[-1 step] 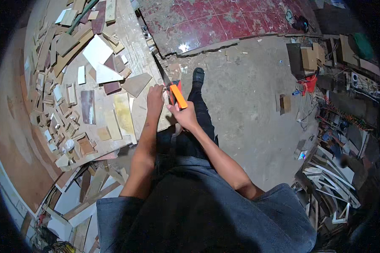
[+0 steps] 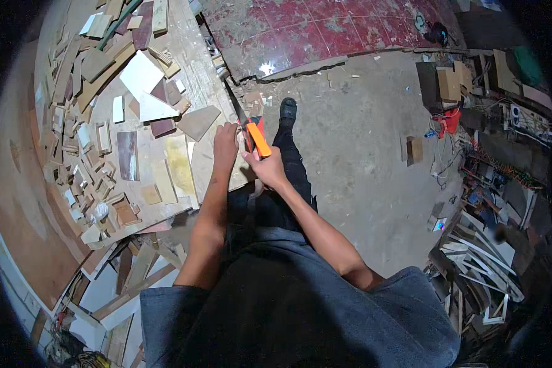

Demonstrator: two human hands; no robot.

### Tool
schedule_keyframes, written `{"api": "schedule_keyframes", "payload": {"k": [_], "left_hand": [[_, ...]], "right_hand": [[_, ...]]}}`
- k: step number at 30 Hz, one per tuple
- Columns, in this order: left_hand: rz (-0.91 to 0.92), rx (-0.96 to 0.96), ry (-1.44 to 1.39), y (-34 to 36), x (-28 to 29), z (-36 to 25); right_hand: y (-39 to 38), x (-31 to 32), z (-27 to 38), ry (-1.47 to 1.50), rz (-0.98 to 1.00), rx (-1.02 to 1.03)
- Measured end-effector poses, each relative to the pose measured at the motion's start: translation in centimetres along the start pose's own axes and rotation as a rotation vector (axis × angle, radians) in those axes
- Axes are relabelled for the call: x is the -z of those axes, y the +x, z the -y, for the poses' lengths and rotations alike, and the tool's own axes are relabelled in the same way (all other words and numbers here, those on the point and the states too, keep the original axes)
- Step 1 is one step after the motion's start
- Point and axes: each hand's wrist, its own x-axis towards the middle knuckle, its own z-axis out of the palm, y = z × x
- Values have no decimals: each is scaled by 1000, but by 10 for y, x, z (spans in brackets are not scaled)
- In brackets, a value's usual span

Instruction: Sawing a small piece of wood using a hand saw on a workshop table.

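My right hand [image 2: 268, 165] is closed round the orange and black handle of a handsaw [image 2: 259, 138]. Its narrow dark blade runs away from me and slightly left, along the right edge of the wooden worktable [image 2: 193, 61]. Beside the blade, my left hand [image 2: 226, 147] rests at that same edge with its fingers curled down. Whatever lies under those fingertips is too small and covered to make out. Left of my left hand lie a grey-brown angular board piece [image 2: 199, 122] and a yellowish board [image 2: 179, 164].
Many wood offcuts [image 2: 95, 64] cover the table's left side. White board pieces [image 2: 148, 80] lie among them. More scrap boards [image 2: 129, 294] are stacked below the table. Concrete floor [image 2: 362, 159] stretches to the right, with a pile of white strips [image 2: 481, 251] and cables beyond.
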Motion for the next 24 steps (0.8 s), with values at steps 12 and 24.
{"api": "schedule_keyframes", "payload": {"k": [12,24], "left_hand": [[147,46,110,0,-5,-6],[88,104,70,-2,-4,0]], "right_hand": [[28,-21,18,-91,73,-1],[17,-6,-1,5,17,-146]]}}
